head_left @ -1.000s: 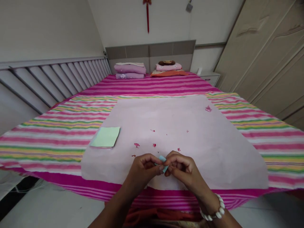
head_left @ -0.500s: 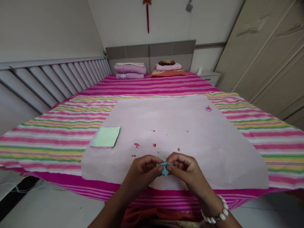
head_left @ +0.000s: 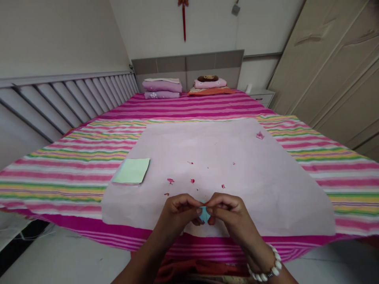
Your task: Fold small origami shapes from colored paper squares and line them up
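No writing, label, brand, number or sign can be read. The blue paper [head_left: 204, 215], pinched between the left hand [head_left: 179, 211] and right hand [head_left: 229, 211] at the near edge of the bed [head_left: 59, 173], shows plain colour only. The green paper stack [head_left: 132, 170] has a plain top face. The red ornament [head_left: 184, 15] on the far wall is too small to make out any characters.
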Tool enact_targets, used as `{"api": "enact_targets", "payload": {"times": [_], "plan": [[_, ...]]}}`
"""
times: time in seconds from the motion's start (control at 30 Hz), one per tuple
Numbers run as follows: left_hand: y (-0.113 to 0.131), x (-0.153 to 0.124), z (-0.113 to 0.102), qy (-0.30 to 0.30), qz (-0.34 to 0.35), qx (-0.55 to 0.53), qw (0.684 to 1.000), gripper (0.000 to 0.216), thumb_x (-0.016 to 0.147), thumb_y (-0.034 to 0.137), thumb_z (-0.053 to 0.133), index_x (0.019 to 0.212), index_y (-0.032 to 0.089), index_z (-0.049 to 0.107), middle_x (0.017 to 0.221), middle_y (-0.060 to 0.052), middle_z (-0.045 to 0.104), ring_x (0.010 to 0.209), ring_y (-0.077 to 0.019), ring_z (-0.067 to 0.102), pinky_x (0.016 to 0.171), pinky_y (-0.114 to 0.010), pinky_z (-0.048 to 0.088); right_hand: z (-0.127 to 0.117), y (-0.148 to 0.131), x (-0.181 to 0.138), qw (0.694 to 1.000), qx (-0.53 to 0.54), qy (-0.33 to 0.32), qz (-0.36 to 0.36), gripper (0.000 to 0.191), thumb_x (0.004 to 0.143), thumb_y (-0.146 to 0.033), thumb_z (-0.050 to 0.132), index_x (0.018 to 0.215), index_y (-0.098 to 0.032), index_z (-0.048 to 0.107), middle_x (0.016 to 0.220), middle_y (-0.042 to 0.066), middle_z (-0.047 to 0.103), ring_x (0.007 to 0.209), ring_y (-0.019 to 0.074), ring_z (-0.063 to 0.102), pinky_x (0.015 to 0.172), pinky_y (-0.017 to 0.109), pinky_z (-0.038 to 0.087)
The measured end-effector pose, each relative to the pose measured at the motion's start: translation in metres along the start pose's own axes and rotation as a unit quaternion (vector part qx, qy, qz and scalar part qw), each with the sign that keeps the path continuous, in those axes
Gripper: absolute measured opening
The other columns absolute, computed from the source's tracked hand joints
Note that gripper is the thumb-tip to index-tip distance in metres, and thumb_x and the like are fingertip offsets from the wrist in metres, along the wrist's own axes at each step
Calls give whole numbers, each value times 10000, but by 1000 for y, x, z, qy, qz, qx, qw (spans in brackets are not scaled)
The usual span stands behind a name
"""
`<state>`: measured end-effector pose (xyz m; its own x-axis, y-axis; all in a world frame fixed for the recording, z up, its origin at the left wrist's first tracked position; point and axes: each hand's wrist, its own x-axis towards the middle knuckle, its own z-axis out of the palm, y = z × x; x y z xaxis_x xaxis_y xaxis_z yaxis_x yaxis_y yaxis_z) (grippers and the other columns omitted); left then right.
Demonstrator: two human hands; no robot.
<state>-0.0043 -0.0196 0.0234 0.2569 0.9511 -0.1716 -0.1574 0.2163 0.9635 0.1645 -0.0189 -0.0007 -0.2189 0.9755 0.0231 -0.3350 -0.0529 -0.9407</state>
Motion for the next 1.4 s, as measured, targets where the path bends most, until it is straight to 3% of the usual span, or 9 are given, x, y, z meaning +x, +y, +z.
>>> {"api": "enact_targets", "payload": {"times": [0.13, 0.3, 0.73, 1.03, 1.17, 1.4], "plan": [[-2, 0, -2, 3, -4, -23, 1000, 60, 636, 176, 755, 676, 146, 722, 559, -14, 705, 518, -128, 637, 541, -244, 521, 0, -1, 0, 999, 2, -14, -46, 128, 692, -90, 686, 683, -207, 736, 631, -20, 645, 508, 97, 635, 507, 198, 499], [-1, -2, -2, 13, 10, -26, 1000, 33, 643, 151, 739, 658, 145, 710, 573, -19, 713, 525, -121, 638, 558, -238, 520, 1, -12, -1, 989, -75, -58, -109, 210, 696, -32, 651, 736, -213, 751, 719, -3, 611, 587, 91, 614, 524, 193, 481], [3, -4, 3, 26, 0, 16, 1000, 163, 658, 256, 786, 654, 133, 678, 578, -11, 689, 542, -109, 618, 552, -222, 488, 2, -21, -3, 988, -101, -87, -82, 100, 796, -217, 639, 758, -193, 728, 797, 43, 616, 657, 141, 593, 583, 270, 490], [1, -7, 6, 17, 15, 2, 1000, 227, 671, 218, 777, 688, 156, 559, 635, 10, 682, 587, -103, 629, 555, -199, 468, 3, -13, -2, 998, -57, -17, 22, 218, 602, -238, 837, 669, -170, 641, 547, -40, 571, 478, 76, 473, 451, 198, 368], [0, -6, 5, 9, 36, 20, 999, 240, 685, 206, 758, 739, 164, 529, 660, 10, 661, 595, -104, 611, 560, -204, 451, 5, -16, -2, 998, -57, 12, 35, 266, 537, -212, 864, 648, -166, 626, 505, -43, 583, 462, 85, 514, 440, 192, 383], [-5, -3, 5, 11, 65, 52, 997, 249, 690, 173, 737, 732, 177, 491, 638, 32, 603, 571, -91, 557, 545, -201, 421, 9, -18, -1, 997, -70, 38, 21, 275, 547, -169, 822, 685, -177, 584, 573, -49, 590, 425, 59, 483, 402, 178, 387]]}}
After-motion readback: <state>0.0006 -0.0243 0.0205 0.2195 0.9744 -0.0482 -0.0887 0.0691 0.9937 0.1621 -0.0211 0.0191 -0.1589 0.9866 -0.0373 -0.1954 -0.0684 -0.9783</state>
